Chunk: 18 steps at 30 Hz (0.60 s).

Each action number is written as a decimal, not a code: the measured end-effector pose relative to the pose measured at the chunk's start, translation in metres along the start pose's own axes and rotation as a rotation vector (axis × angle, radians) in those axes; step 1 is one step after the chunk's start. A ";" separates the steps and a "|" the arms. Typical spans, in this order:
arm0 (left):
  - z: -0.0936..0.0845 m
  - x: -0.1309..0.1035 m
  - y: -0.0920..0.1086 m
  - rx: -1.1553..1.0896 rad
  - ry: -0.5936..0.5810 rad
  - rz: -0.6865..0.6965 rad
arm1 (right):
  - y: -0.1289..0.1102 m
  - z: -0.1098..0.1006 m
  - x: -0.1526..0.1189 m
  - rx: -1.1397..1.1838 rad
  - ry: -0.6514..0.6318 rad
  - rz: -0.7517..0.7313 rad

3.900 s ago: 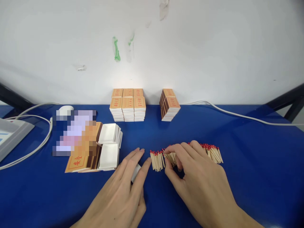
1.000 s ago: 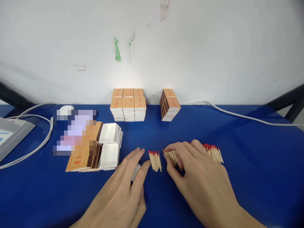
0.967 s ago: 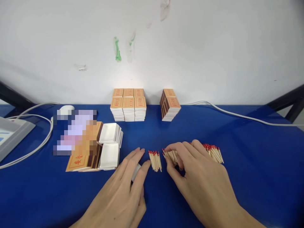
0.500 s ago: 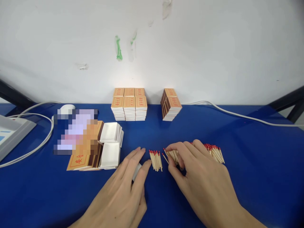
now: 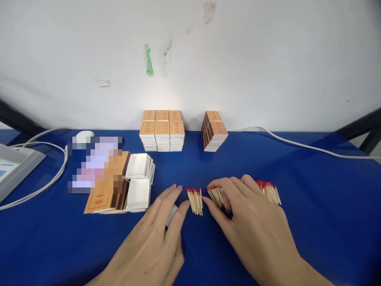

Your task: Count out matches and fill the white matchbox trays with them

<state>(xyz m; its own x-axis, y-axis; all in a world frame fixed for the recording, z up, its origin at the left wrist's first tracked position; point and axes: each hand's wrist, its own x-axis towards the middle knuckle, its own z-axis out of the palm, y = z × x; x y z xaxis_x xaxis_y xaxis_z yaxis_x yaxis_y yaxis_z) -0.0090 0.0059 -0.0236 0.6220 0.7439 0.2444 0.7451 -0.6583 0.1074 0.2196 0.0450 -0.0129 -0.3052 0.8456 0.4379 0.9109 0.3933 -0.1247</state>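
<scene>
Two bare hands work apart over a blue table, the left hand lying over a pale object (mostly hidden, so whether it is gripped cannot be told) and the right hand poised with thumb and forefinger parted. Between them lies a small group of matches, red heads toward the wall; a longer row of matches runs beneath the right fingers and out past them. Parting the sticks cleanly appears to call for a low thumb, light sideways nudges and heads lined up, with the curled fingers holding back the row. The gap between group and row is narrow, so short strokes look safest. Beyond, the table's far edge meets the wall, where a wide stack of matchboxes and a narrower stack stand well apart from the matches, leaving room forward. White trays and orange sleeves limit the left side; the right side offers wider passage.
</scene>
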 end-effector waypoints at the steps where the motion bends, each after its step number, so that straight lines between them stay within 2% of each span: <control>1: 0.000 0.000 0.000 -0.001 -0.004 0.003 | 0.000 0.000 0.000 0.002 -0.001 -0.002; 18: 0.002 -0.003 -0.001 -0.013 -0.008 -0.006 | -0.002 0.001 0.000 -0.017 0.019 0.016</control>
<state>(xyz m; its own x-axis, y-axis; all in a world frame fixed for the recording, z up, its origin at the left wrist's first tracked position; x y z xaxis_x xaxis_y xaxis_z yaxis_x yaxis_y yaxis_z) -0.0111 0.0046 -0.0262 0.6198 0.7486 0.2356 0.7454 -0.6554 0.1215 0.2180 0.0443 -0.0135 -0.2857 0.8445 0.4531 0.9202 0.3738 -0.1164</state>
